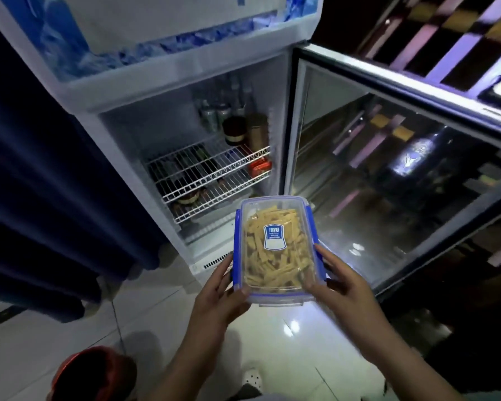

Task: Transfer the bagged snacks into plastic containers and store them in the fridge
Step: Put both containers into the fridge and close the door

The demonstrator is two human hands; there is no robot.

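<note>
Both hands are clamped on one clear rectangular plastic container with blue side latches, lid on, filled with pale yellow snack sticks. The left hand is set on its left edge and the right hand on its right, fingers curled along the sides, thumbs laid on the lid. The container is held in the air before the open white fridge, not yet on its white wire shelves.

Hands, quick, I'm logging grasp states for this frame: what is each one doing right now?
Left hand: grips the left side of the snack container, thumb on its lid.
Right hand: grips the container's right side.
</note>
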